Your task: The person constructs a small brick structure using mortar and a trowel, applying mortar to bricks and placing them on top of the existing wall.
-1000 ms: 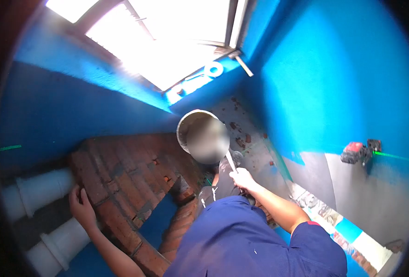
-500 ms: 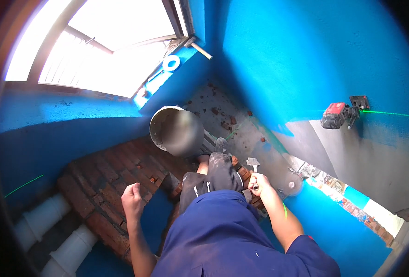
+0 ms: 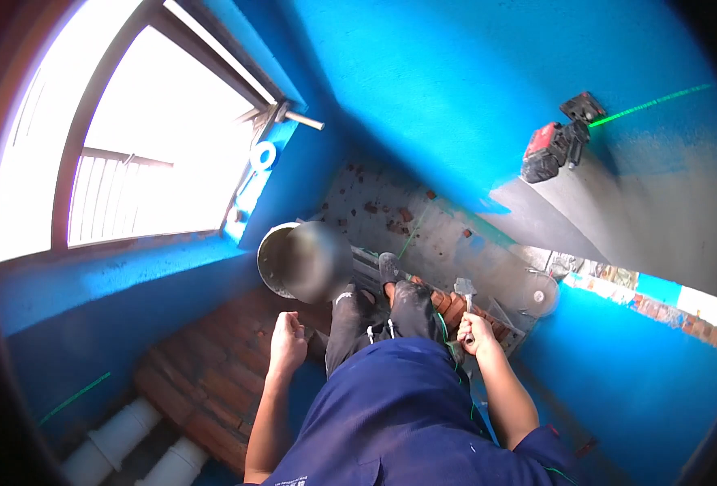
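Note:
My right hand (image 3: 477, 334) is closed round the handle of a small trowel (image 3: 465, 288), its grey blade pointing away from me. My left hand (image 3: 289, 340) is held low at my left side, fingers curled; whether anything is inside them I cannot make out. Beyond it a large round bucket (image 3: 274, 263) sits near the brick ledge, its contents blurred. My legs in dark, dusty trousers (image 3: 350, 320) are below me, beside stacked red bricks (image 3: 456, 310).
A red-black laser level (image 3: 546, 154) is mounted on the blue right wall, casting green lines. A hammer (image 3: 302, 118) and white tape roll (image 3: 262, 155) lie on the windowsill. White pipes (image 3: 119, 429) run below the brick ledge (image 3: 196, 364). Rubble (image 3: 399, 215) is scattered across the grey floor.
My left hand has left the bricks by the pipes and moved rightward and up. The trowel in my right hand has swung from the bucket to my right. The view has shifted.

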`<state>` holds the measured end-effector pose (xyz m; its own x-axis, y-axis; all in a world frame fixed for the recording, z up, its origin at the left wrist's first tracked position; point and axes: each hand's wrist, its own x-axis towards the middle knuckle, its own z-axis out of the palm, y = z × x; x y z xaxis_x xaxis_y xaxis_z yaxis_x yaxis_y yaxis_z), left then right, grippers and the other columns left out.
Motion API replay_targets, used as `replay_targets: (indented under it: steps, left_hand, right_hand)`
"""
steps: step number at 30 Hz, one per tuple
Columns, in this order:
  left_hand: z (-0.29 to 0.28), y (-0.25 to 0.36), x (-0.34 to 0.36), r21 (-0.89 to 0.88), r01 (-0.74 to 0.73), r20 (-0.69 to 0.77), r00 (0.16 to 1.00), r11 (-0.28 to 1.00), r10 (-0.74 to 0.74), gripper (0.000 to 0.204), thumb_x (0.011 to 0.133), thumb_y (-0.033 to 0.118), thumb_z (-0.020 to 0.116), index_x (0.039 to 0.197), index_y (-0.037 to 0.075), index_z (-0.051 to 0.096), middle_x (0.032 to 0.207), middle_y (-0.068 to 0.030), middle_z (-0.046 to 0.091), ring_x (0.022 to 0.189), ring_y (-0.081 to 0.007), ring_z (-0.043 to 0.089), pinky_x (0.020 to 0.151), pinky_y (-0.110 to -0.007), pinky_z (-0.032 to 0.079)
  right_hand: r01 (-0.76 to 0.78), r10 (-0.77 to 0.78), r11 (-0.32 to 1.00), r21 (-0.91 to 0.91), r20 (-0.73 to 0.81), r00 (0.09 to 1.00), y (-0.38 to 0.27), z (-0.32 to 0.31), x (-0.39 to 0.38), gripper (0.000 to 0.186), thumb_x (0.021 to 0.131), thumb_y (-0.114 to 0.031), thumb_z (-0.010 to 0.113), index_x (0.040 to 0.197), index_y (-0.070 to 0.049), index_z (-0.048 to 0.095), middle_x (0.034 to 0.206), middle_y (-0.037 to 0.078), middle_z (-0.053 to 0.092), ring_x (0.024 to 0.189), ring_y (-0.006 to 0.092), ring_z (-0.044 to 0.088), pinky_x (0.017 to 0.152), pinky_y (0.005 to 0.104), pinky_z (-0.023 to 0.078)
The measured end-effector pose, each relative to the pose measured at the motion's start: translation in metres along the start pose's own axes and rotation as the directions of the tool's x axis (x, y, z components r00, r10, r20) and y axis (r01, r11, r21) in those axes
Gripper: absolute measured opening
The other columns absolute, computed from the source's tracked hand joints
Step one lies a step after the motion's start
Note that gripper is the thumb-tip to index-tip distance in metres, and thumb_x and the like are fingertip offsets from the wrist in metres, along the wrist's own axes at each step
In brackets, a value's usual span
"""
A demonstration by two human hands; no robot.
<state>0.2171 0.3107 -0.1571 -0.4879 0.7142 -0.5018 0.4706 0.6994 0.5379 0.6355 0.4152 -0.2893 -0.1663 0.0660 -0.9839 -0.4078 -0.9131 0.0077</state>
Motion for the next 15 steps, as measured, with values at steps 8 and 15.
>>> replay_targets:
  steps: [8,15]
  left_hand:
    - [0.004,0.010,0.041,0.129,-0.012,0.268,0.963,0.992,-0.023,0.026,0.080,0.018,0.067,0.096,-0.001,0.059,0.090,-0.0172,0.065,0.082,-0.0289,0.065,0.074,-0.037,0.052]
    - [0.009,0.021,0.097,0.172,-0.185,0.437,0.895,0.967,0.094,0.026,0.081,0.020,0.067,0.100,0.002,0.063,0.093,-0.0160,0.068,0.087,-0.0273,0.067,0.077,-0.037,0.052]
  right_hand:
    - [0.014,0.003,0.979,0.201,-0.084,0.996,0.033,-0.015,-0.015,0.028,0.093,-0.023,0.051,0.067,-0.017,0.043,0.053,-0.008,0.039,0.044,0.0049,0.041,0.045,0.0230,0.035]
    - [0.033,0.016,0.937,0.348,-0.136,0.991,0.086,-0.037,-0.025,0.025,0.091,-0.023,0.056,0.071,-0.015,0.044,0.056,-0.005,0.042,0.046,0.0075,0.042,0.044,0.0265,0.036]
